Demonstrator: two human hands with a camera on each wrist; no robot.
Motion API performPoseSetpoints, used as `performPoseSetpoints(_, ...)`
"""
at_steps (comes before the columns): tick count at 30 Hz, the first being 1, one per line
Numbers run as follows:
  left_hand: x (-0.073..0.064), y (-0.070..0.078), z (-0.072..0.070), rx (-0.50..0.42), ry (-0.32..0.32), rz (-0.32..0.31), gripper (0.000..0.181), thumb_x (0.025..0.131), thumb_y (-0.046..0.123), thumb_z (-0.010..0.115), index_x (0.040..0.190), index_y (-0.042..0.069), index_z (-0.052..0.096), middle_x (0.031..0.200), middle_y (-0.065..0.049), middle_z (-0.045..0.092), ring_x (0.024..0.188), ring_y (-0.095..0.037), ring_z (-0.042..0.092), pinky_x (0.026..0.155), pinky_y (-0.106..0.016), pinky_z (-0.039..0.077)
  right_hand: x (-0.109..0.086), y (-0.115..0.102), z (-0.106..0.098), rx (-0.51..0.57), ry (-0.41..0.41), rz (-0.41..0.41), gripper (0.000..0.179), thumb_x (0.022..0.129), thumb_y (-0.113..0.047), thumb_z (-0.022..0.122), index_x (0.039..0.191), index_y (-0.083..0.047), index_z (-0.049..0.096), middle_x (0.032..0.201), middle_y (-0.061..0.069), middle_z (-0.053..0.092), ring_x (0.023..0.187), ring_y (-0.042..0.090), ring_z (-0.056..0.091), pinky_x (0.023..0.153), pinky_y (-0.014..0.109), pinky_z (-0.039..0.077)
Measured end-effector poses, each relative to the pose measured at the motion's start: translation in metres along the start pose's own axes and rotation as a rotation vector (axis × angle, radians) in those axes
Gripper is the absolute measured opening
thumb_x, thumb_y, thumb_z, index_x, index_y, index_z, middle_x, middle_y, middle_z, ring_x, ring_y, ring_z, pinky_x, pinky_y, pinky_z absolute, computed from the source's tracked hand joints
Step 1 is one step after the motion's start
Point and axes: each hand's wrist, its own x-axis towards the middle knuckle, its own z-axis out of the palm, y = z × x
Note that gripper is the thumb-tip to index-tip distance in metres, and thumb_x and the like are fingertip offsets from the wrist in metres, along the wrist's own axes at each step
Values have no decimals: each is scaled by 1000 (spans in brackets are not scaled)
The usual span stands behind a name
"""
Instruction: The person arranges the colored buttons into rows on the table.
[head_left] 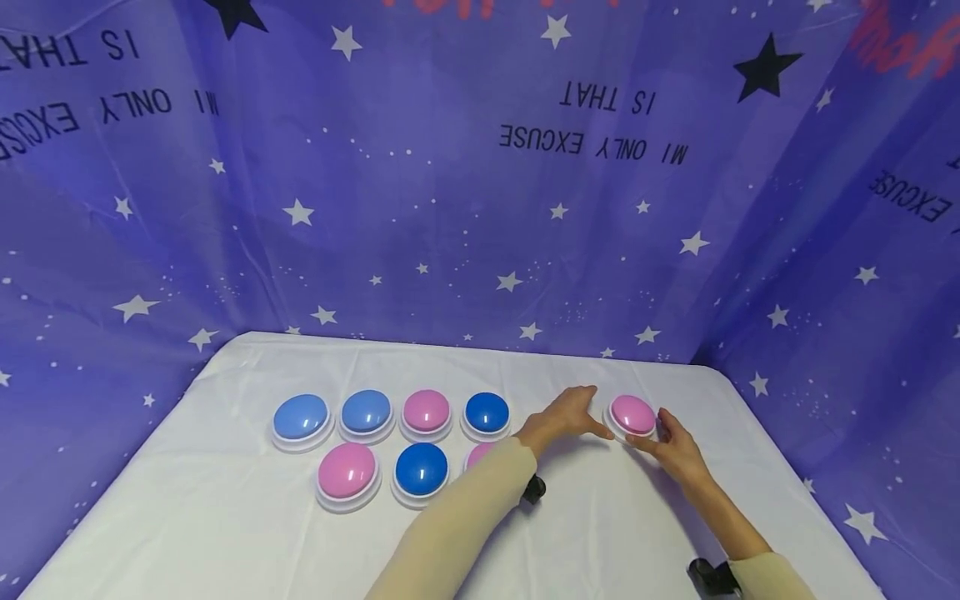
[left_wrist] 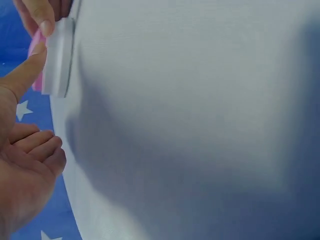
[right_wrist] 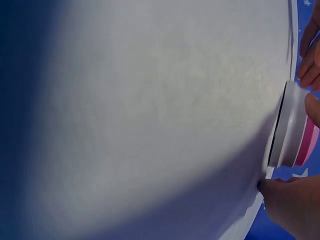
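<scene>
A pink dome push button (head_left: 632, 414) with a white base sits on the white table at the right, between both hands. My right hand (head_left: 677, 450) is around its right side, thumb overlapping the front of the base. In the right wrist view a narrow gap shows between the right fingers (right_wrist: 275, 187) and the base. My left hand (head_left: 567, 414) is at the button's left, thumb and fingers spread apart. The left thumb (left_wrist: 30, 67) reaches toward the button's rim in the left wrist view, while the other left fingers (left_wrist: 42, 145) stay off it, loosely bent.
To the left stand two rows of similar buttons: light blue (head_left: 300, 417), pink (head_left: 426, 410) and dark blue (head_left: 422, 469) ones. My left sleeve (head_left: 465, 517) partly covers another pink button (head_left: 477, 454). Purple star-printed cloth (head_left: 450, 208) hangs behind the table and along its sides.
</scene>
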Motion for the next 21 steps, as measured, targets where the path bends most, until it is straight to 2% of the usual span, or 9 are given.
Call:
performPoseSetpoints(7,15,-3,12,19,0,-4,90,77,35,86,148,1,42,149,-9,47,137,-18,42,111,-23,30,9,5,-1,-11,-3,-38,100,87,-19,77,152,12,8,156,34,15,145,44,17,117,48,20)
performPoseSetpoints(12,21,0,15,13,-20,27,85,81,34,83,148,2,42,149,-8,47,137,-17,42,110,-21,30,13,7,-4,-16,-28,-97,96,85,-14,78,151,13,15,154,36,21,143,47,22,115,52,22)
performPoseSetpoints(18,22,2,16,20,-8,144,55,86,26,79,133,5,59,127,-6,65,118,-15,58,99,-20,41,13,8,-5,-27,-19,-152,89,86,-11,77,150,14,21,152,36,26,141,47,26,113,53,25)
performPoseSetpoints(21,21,2,19,14,4,189,48,87,25,79,129,8,62,120,-4,68,112,-14,61,95,-19,43,12,9,-3,-30,-11,-160,87,86,-11,77,149,15,23,151,36,28,140,47,29,112,52,27)
